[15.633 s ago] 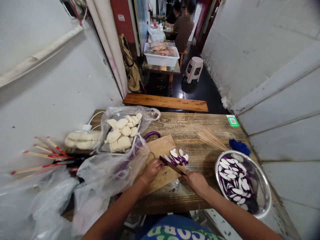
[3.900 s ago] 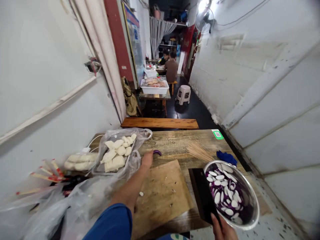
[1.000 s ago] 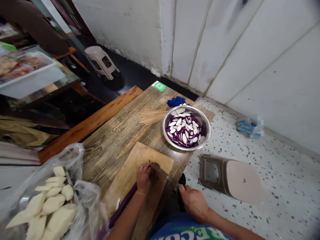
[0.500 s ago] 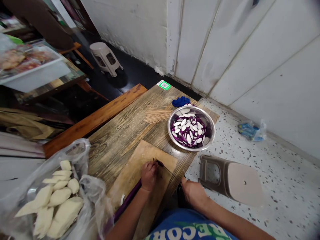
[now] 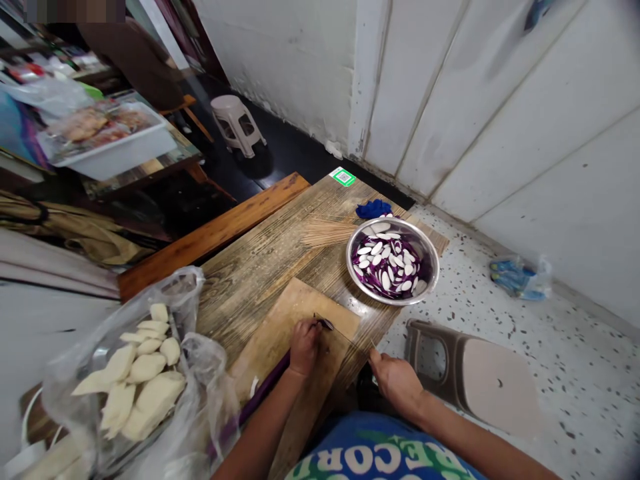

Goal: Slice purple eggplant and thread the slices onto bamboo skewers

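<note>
My left hand (image 5: 305, 347) is closed around a long purple eggplant (image 5: 267, 385) that lies along the wooden cutting board (image 5: 287, 313). At its far end, just beyond my fingers, sits a small dark piece with a pale face (image 5: 325, 324). My right hand (image 5: 397, 380) grips a knife, seen almost edge-on; its thin blade (image 5: 350, 339) reaches left over the board to that end. Most of the handle is hidden in my fist. Past the board stands a steel bowl (image 5: 351, 283) of white, purple-skinned eggplant slices (image 5: 386, 263).
Thin wooden skewers (image 5: 327, 232) and a blue cloth (image 5: 374, 209) lie beyond the board. Peeled pale chunks (image 5: 147, 367) fill a plastic-lined container at left. A plastic stool (image 5: 500, 383) stands on the right; a white bin of food (image 5: 125, 150) and a seated person are far left.
The view has swung left, so everything sits further right in it. A pale face now shows on the piece at the eggplant's end. Both hands keep their grips.
</note>
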Tool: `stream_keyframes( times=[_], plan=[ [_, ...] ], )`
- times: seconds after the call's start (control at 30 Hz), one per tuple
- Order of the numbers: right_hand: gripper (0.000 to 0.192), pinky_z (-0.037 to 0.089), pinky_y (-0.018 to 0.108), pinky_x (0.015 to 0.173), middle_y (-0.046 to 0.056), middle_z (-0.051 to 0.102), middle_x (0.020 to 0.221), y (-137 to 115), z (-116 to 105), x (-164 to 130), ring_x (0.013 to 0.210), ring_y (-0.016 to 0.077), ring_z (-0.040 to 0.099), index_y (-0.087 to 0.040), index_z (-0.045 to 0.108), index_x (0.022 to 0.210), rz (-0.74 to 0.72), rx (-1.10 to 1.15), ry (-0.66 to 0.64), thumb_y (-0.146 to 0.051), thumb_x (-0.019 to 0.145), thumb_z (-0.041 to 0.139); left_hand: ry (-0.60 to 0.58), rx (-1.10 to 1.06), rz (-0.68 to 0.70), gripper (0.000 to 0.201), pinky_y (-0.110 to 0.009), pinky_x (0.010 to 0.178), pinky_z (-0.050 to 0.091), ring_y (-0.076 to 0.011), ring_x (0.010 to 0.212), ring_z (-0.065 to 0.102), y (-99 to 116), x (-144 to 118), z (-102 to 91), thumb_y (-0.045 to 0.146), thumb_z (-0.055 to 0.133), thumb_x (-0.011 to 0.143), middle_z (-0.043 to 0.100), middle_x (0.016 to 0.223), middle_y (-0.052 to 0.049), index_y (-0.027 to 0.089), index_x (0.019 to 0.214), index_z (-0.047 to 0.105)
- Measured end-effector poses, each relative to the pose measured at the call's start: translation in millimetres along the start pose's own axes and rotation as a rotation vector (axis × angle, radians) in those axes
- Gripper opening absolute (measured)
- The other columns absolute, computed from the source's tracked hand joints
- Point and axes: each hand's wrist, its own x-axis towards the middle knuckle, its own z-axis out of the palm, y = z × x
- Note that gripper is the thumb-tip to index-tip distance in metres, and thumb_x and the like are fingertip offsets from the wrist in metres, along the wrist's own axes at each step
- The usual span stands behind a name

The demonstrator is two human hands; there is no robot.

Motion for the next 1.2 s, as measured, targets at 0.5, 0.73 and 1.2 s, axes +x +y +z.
stream_keyframes(
  times=[0.5,0.73,1.2],
  plan=[
    [0.018,0.035,0.021,0.047,0.005,0.064,0.066,4,12,-8,0.058,0.0155,0.062,-0.014,0.047,0.092,0.023,0.061,0.030,-0.016,0.088,0.030,-0.003,-0.021,0.023,0.021,-0.036,0.077,0.040,-0.0172,0.087,0.049,3,2,-3.4,0.017,0.041,0.083,0.056,0.093,-0.007,0.019,0.095,0.058],
    [0.016,0.033,0.021,0.046,0.005,0.065,0.065,5,18,-9,0.056,0.0150,0.062,-0.014,0.049,0.089,0.028,0.084,0.027,-0.016,0.087,0.033,-0.024,-0.024,0.014,0.020,-0.035,0.077,0.040,-0.0170,0.087,0.049,5,4,-5.1,0.017,0.041,0.083,0.057,0.092,-0.006,0.018,0.092,0.058],
    [0.018,0.037,0.021,0.048,0.006,0.064,0.070,-6,6,-5,0.061,0.0162,0.062,-0.013,0.048,0.095,0.030,-0.002,0.023,-0.011,0.085,0.032,0.020,-0.051,0.036,0.016,-0.035,0.077,0.042,-0.0166,0.086,0.050,0,1,-2.9,0.018,0.044,0.082,0.057,0.089,-0.006,0.018,0.089,0.059]
  ],
)
